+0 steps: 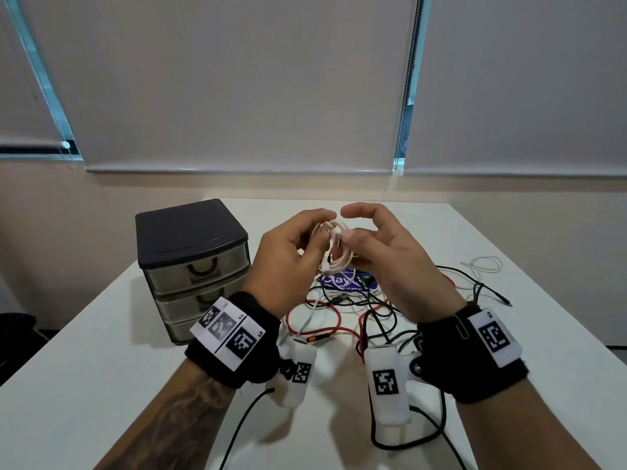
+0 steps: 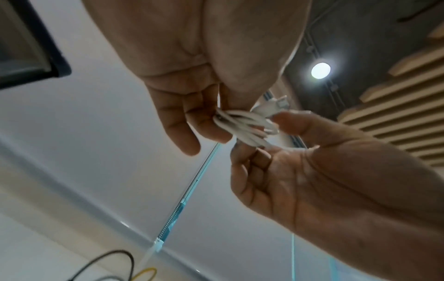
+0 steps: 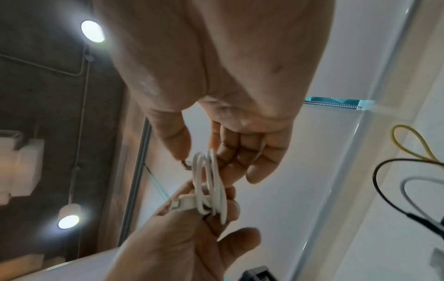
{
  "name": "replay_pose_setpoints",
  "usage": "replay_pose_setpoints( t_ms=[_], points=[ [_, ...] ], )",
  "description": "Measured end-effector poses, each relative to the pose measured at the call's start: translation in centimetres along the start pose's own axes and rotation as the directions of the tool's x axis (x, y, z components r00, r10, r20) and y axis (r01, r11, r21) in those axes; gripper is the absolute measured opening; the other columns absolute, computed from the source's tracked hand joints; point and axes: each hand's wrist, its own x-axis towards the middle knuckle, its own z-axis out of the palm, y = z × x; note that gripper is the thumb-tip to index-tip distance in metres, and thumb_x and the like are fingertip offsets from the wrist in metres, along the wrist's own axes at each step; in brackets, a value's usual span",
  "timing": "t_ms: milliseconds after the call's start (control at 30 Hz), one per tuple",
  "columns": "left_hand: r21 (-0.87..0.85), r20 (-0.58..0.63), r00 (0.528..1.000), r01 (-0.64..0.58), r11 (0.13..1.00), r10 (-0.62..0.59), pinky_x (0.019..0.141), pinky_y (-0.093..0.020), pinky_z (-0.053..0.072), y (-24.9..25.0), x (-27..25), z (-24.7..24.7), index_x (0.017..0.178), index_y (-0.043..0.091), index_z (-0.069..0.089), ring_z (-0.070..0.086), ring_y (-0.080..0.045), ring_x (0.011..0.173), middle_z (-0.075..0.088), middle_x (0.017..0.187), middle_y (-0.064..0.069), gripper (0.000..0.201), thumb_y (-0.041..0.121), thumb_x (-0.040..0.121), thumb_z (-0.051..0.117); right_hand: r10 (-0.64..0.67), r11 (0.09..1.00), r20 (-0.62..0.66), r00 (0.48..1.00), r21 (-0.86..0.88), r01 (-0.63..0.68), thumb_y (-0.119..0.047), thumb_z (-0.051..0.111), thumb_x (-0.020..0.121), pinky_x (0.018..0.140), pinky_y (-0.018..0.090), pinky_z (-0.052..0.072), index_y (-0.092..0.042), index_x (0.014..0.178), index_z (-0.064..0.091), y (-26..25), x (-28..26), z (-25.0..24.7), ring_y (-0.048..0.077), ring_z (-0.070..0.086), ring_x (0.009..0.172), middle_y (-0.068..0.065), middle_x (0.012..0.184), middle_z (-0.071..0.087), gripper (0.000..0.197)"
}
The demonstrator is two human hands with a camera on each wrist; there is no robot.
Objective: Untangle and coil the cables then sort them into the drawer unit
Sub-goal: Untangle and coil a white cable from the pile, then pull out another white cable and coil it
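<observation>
I hold a white cable (image 1: 335, 247), wound into a small coil, above the table between both hands. My left hand (image 1: 307, 244) pinches one side of the coil (image 2: 242, 123) with thumb and fingers. My right hand (image 1: 358, 239) grips the other side with its thumb on the loops (image 3: 209, 180) and its index finger raised. A white plug (image 3: 182, 204) sticks out by the left thumb. A tangle of red cable (image 1: 325, 334) and black cables (image 1: 390, 310) lies on the table beneath the hands. The drawer unit (image 1: 190, 259), dark-topped with three translucent drawers, stands at the left.
A blue printed card (image 1: 346, 284) lies under the tangle. A loose white cable loop (image 1: 485, 264) rests at the far right of the white table (image 1: 101, 351). Window blinds hang behind the table's far edge.
</observation>
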Motion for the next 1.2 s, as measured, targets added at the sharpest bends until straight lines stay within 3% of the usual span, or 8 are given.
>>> replay_pose_setpoints(
  t_ms=[100,333,467,733,833,1000,1100,1200],
  points=[
    [0.088,0.01,1.0,-0.02,0.996,0.019,0.071,-0.029,0.055,0.2,0.0,-0.1,0.113,0.017,0.067,0.064,-0.007,0.079,0.07,0.091,0.009,0.019,0.013,0.098,0.056,-0.042,0.994,0.011,0.999,-0.1,0.043,-0.024,0.079,0.084,0.091,0.053,0.056,-0.023,0.119,0.05,0.4,0.0,0.1,0.028,0.072,0.084,0.013,0.092,0.072,0.046],
    [0.106,0.172,0.984,0.027,0.994,-0.045,0.062,-0.033,0.053,0.3,0.6,-1.5,0.111,0.016,0.059,0.061,-0.015,0.068,0.065,0.084,0.005,0.012,0.017,0.1,0.053,-0.179,0.949,-0.067,0.981,-0.274,0.155,-0.025,0.063,0.099,0.074,0.059,0.056,-0.019,0.104,0.056,0.7,0.0,0.7,0.041,0.068,0.078,0.006,0.083,0.077,0.01],
    [0.205,0.224,0.974,-0.008,0.979,-0.039,0.074,-0.034,0.054,0.8,0.5,-3.2,0.116,0.019,0.058,0.063,-0.012,0.076,0.067,0.082,0.007,0.019,0.021,0.098,0.058,-0.142,0.964,-0.016,0.99,-0.23,0.135,-0.018,0.057,0.103,0.072,0.042,0.054,-0.011,0.103,0.054,0.4,0.2,0.3,0.032,0.068,0.076,0.01,0.085,0.077,0.007],
    [0.291,0.337,0.926,0.069,0.954,-0.17,0.078,-0.029,0.052,1.2,-0.9,-7.5,0.102,0.02,0.073,0.066,-0.016,0.081,0.073,0.087,0.004,0.012,0.021,0.091,0.069,0.139,0.99,0.274,0.952,-0.039,-0.133,-0.015,0.049,0.105,0.071,0.033,0.049,-0.008,0.106,0.05,1.0,0.1,1.4,0.026,0.069,0.081,0.018,0.097,0.076,0.008],
    [0.362,0.335,0.895,0.167,0.917,-0.295,0.072,-0.03,0.052,0.1,-2.6,-8.8,0.096,0.017,0.075,0.062,-0.008,0.071,0.073,0.081,0.003,0.009,0.021,0.09,0.071,0.246,0.96,0.343,0.906,-0.213,-0.18,-0.025,0.055,0.103,0.073,0.03,0.05,-0.01,0.104,0.059,2.2,0.4,2.8,0.019,0.07,0.084,0.009,0.101,0.075,0.016],
    [0.658,0.407,0.718,0.198,0.726,-0.564,0.054,-0.013,0.044,-2.1,-6.0,-11.0,0.09,0.023,0.073,0.054,0.005,0.055,0.064,0.066,0.013,0.006,0.025,0.091,0.067,0.286,0.586,0.387,0.877,-0.795,0.159,-0.044,0.063,0.095,0.084,0.029,0.05,-0.023,0.103,0.067,4.8,1.1,4.6,0.011,0.065,0.093,-0.011,0.102,0.07,0.023],
    [0.804,0.383,0.647,0.118,0.583,-0.659,0.064,-0.018,0.044,-3.4,-7.3,-11.6,0.095,0.026,0.072,0.059,-0.002,0.072,0.064,0.078,0.016,0.009,0.025,0.091,0.065,0.388,0.261,0.468,0.794,-0.882,0.392,-0.028,0.063,0.091,0.079,0.028,0.044,-0.027,0.097,0.066,7.2,1.4,6.4,0.024,0.064,0.099,-0.001,0.106,0.07,0.007],
    [0.866,0.305,0.651,0.115,0.487,-0.695,0.07,-0.024,0.048,-4.4,-7.5,-12.1,0.096,0.028,0.068,0.06,-0.014,0.081,0.062,0.085,0.01,0.008,0.026,0.088,0.064,0.389,0.164,0.472,0.791,-0.88,0.445,-0.021,0.066,0.086,0.074,0.027,0.04,-0.029,0.09,0.071,8.0,2.1,7.6,0.028,0.064,0.097,0.003,0.099,0.071,0.01]
  ],
)
